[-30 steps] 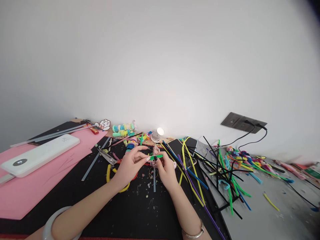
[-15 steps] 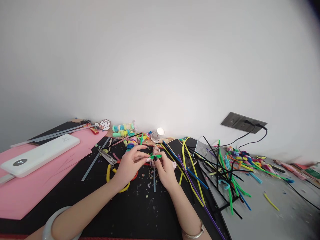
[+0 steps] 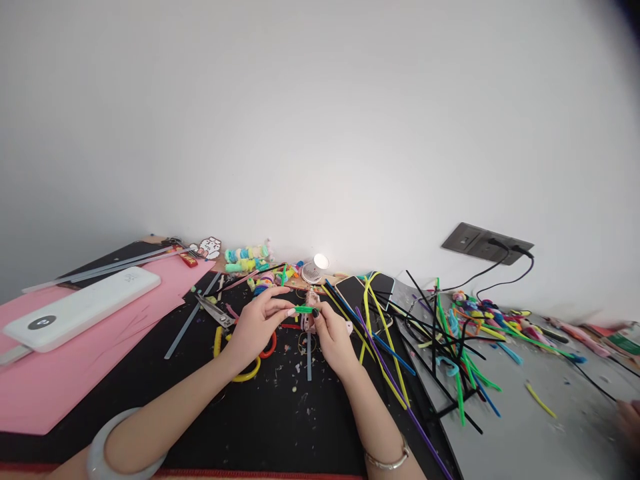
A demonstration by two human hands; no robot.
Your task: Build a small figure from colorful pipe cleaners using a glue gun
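My left hand (image 3: 257, 327) and my right hand (image 3: 334, 337) meet over the black mat (image 3: 280, 427), both pinching a short green pipe cleaner piece (image 3: 303, 309) between their fingertips. A small pinkish craft figure (image 3: 311, 313) sits right behind the green piece, partly hidden by my right fingers. A pale bangle is on my left wrist and a thin bracelet on my right. A yellow pipe cleaner loop (image 3: 245, 372) lies under my left hand.
Scissors (image 3: 214, 312) lie left of my hands. A white power bank (image 3: 80, 308) rests on pink paper (image 3: 60, 373). Long coloured pipe cleaners (image 3: 400, 347) sprawl to the right across a grey board (image 3: 525, 427). Two phones (image 3: 367, 290), a lamp (image 3: 315, 267), a wall socket (image 3: 483, 243) and another person's hand (image 3: 630, 417) show.
The green piece looks shorter between my fingertips, and both hands have shifted slightly up and closer together. Another person's hand has appeared at the right edge.
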